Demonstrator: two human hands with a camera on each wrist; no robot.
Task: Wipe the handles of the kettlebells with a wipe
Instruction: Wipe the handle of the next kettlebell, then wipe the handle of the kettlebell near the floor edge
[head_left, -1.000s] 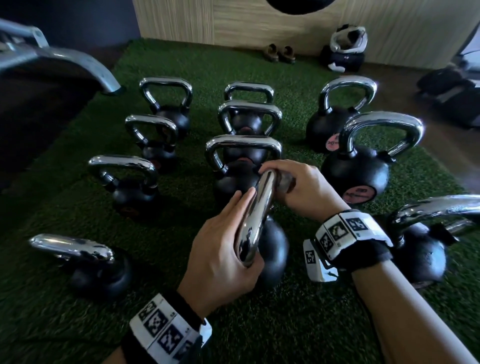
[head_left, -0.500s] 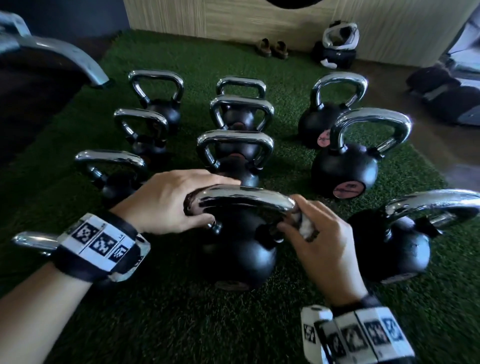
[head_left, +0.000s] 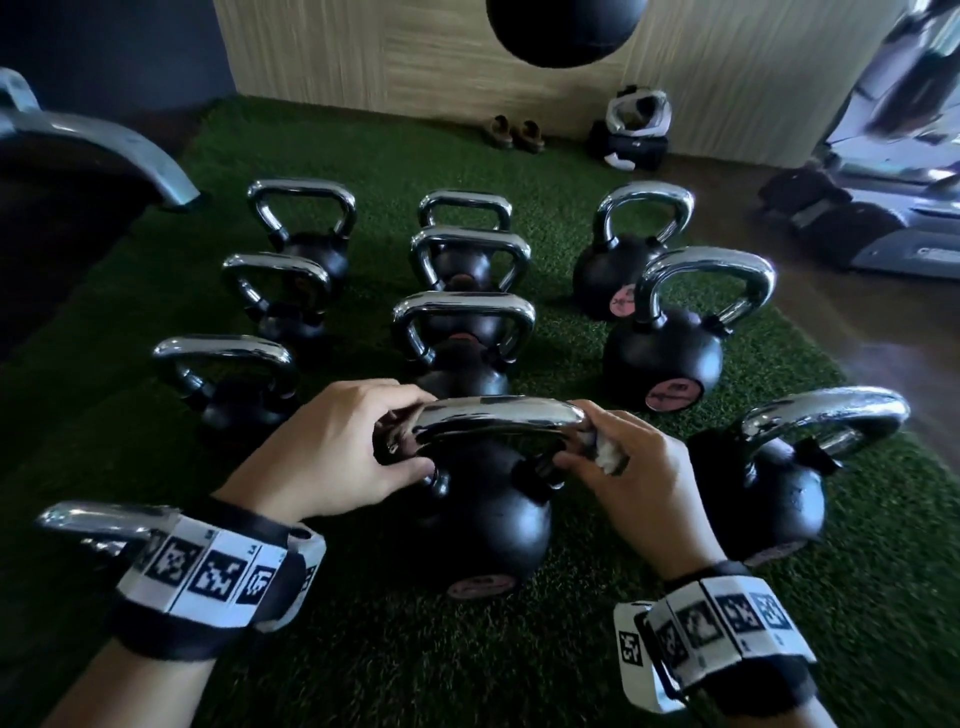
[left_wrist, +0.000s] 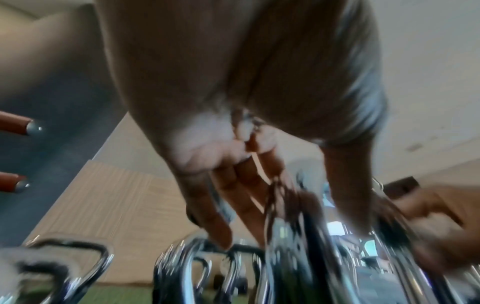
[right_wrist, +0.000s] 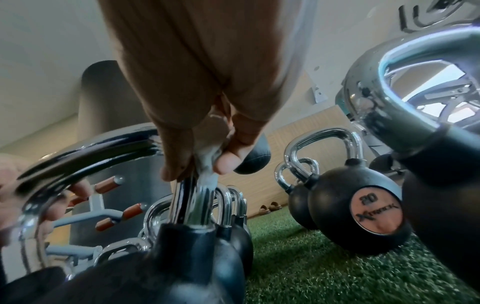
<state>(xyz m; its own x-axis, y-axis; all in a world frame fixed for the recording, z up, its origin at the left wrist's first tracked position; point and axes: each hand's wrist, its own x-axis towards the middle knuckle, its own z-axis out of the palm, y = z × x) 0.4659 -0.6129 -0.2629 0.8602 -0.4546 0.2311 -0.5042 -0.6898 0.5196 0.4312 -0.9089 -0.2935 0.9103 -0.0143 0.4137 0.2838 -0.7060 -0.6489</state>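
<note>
On the nearest kettlebell (head_left: 483, 519), left hand (head_left: 332, 447) grips handle (head_left: 498, 415); right hand (right_wrist: 207, 115) pinches wipe (right_wrist: 207, 164).

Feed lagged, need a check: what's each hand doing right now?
Left hand: grips the left end of the kettlebell handle.
Right hand: pinches the wipe against the handle's right side.

My head camera looks down over the kettlebell (head_left: 483, 499). Both wrist cameras sit low, close, facing its handle (right_wrist: 85, 152)
</note>
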